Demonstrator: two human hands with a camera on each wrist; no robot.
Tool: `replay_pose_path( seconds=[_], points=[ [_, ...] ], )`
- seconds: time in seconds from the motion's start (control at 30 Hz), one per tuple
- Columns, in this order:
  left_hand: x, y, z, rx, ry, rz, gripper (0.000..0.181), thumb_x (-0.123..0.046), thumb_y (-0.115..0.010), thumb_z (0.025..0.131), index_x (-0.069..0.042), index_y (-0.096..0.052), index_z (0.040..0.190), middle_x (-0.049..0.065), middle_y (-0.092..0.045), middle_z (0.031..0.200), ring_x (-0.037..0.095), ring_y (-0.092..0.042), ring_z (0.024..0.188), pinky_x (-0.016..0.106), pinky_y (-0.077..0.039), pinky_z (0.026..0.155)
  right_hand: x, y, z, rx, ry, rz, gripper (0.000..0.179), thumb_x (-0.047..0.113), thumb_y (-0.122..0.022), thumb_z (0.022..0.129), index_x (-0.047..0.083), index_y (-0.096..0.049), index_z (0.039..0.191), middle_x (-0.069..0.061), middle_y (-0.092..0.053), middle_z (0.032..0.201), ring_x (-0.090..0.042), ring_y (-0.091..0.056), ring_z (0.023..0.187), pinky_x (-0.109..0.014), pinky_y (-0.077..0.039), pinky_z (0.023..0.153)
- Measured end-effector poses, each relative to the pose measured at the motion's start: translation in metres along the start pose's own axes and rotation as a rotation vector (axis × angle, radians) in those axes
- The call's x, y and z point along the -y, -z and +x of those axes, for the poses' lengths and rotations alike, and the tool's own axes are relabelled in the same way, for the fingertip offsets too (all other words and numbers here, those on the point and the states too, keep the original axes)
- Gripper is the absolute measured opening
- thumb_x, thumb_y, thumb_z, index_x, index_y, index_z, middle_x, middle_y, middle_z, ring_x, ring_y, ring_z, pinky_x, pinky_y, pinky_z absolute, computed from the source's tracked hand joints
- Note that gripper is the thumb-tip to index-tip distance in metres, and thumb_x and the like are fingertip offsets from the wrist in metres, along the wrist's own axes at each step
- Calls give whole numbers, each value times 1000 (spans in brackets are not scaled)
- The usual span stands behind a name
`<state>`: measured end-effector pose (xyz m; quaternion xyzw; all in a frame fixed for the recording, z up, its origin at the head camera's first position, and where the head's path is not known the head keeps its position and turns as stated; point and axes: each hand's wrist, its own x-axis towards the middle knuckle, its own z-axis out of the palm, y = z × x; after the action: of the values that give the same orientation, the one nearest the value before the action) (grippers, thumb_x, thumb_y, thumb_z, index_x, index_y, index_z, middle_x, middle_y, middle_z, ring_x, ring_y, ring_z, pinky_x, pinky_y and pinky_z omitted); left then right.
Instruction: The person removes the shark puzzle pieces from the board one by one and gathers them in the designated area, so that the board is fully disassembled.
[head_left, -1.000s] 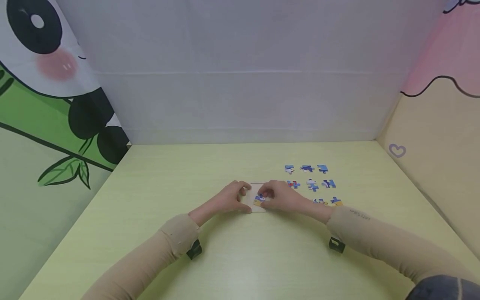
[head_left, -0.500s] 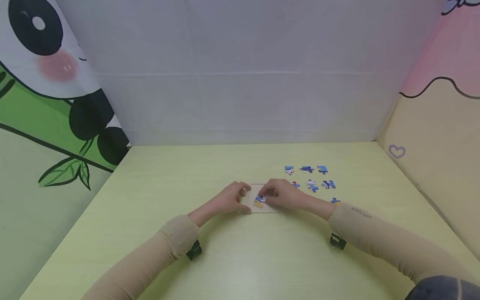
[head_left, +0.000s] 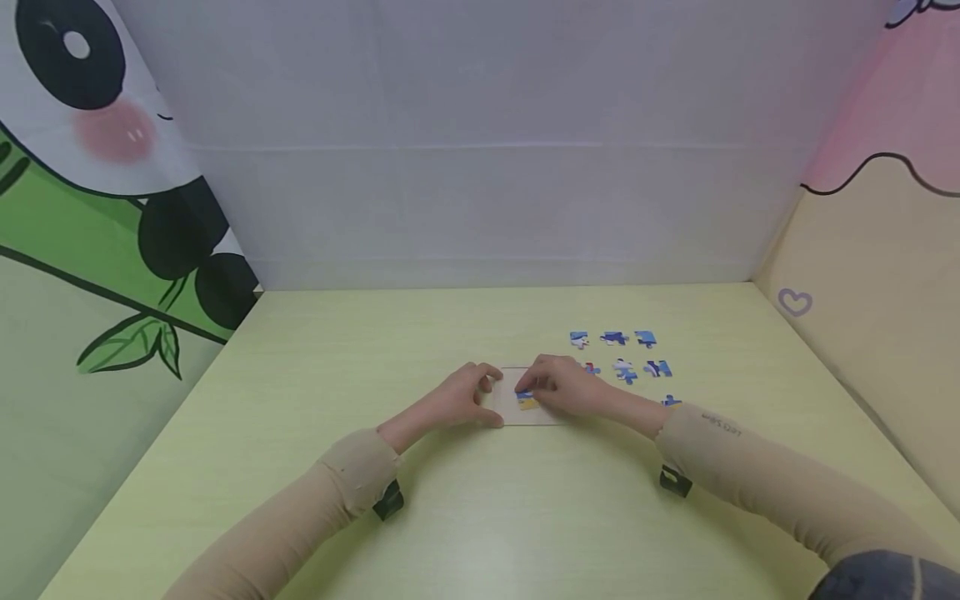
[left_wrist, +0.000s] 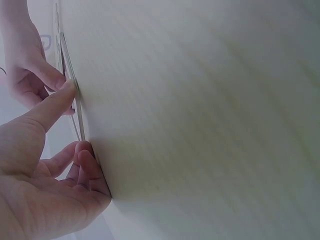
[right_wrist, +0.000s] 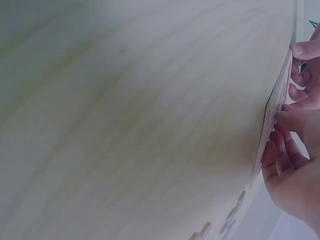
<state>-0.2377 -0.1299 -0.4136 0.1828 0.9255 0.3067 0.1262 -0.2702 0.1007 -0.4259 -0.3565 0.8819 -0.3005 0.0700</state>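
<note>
A thin, pale puzzle board [head_left: 508, 415] lies flat on the table in the head view. My left hand [head_left: 456, 395] holds its left side, thumb at the near corner and fingers at the far one; the left wrist view shows this left hand [left_wrist: 47, 165] up close. Over the board, my right hand [head_left: 564, 385] pinches a blue and yellow jigsaw piece [head_left: 527, 401], partly hidden behind the fingers. In the right wrist view, the right hand's [right_wrist: 292, 165] fingertips are at the board [right_wrist: 271, 112], seen nearly edge-on.
Several blue and white jigsaw pieces [head_left: 624, 371] lie in loose rows right of the board; the right hand and forearm cover some. The pale wooden table [head_left: 480, 508] meets a grey-white backdrop [head_left: 480, 208]. Printed side panels [head_left: 862, 333] stand left and right.
The jigsaw piece has shifted slightly right and turned from tilted to roughly square with the board. My right hand has moved a little right with it; the left hand keeps its place.
</note>
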Motion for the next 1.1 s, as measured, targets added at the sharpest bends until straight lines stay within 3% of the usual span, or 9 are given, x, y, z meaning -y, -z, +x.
replay_pose_path(
  seconds=[0.27, 0.63, 0.87, 1.1],
  points=[
    [-1, 1, 0, 2, -6, 4, 68, -22, -85, 77, -6, -52, 134, 10, -56, 108, 17, -50, 85, 24, -41, 74, 1, 5, -5, 60, -75, 19, 36, 17, -74, 87, 16, -68, 122, 2, -67, 111, -11, -57, 91, -25, -47, 78],
    [-2, 2, 1, 6, -13, 4, 68, -22, -85, 77, -5, -52, 134, 11, -56, 109, 17, -50, 85, 24, -41, 74, 6, 7, -2, 86, -131, -35, 38, 19, -78, 83, 14, -68, 119, 1, -68, 115, -13, -57, 99, -32, -47, 88],
    [-2, 2, -1, 7, -4, 4, 68, -22, -85, 77, -5, -52, 134, 11, -56, 109, 17, -50, 85, 25, -41, 73, 3, 3, -3, 32, -106, -138, 38, 19, -80, 78, 17, -69, 114, 6, -66, 104, -13, -55, 95, -31, -47, 88],
    [-2, 1, 0, 4, -3, 13, 68, -21, -86, 76, -5, -52, 134, 11, -57, 109, 17, -50, 85, 25, -42, 73, 1, 5, -17, -69, -43, -217, 39, 26, -79, 80, 19, -69, 117, 6, -66, 104, -11, -56, 97, -31, -47, 87]
  ],
)
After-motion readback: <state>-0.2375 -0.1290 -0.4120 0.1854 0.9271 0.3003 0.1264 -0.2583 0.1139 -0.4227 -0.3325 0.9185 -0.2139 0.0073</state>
